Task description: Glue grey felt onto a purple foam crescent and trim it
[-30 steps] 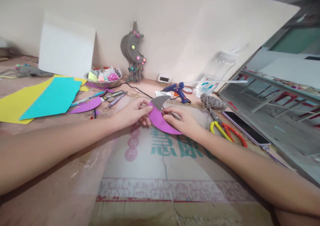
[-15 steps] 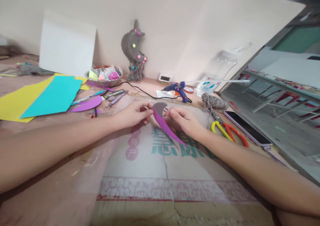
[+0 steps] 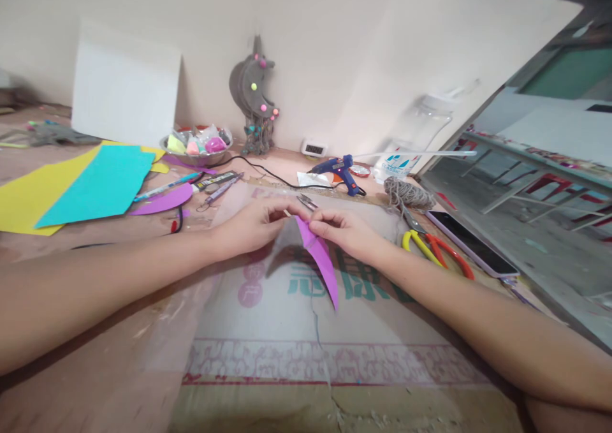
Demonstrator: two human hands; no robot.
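Note:
Between my hands, over the mat, is a purple pointed foam or felt strip (image 3: 324, 264), its tip hanging down toward me. Against its left side lies a grey curved piece (image 3: 291, 236), blurred at its lower end. My left hand (image 3: 253, 226) is closed, its fingertips pinching the top of the grey piece. The thumb and fingers of my right hand (image 3: 342, 232) pinch the purple strip near its upper end. Whether the two pieces are joined, I cannot tell. Just behind my fingertips lie thread snips (image 3: 307, 203), partly hidden.
A printed plastic-covered mat (image 3: 268, 321) lies underneath. Scissors (image 3: 433, 248), a phone (image 3: 471, 242) and grey yarn (image 3: 407, 194) are at right. Behind are a glue gun (image 3: 342, 168) and a bowl (image 3: 196, 159) of clay. Yellow sheets (image 3: 29, 194) and a turquoise sheet (image 3: 98, 187) lie left.
The purple strip has turned so its tip hangs more steeply. The grey piece has swung from behind it to its left side. Both hands have come closer together, uncovering the snips.

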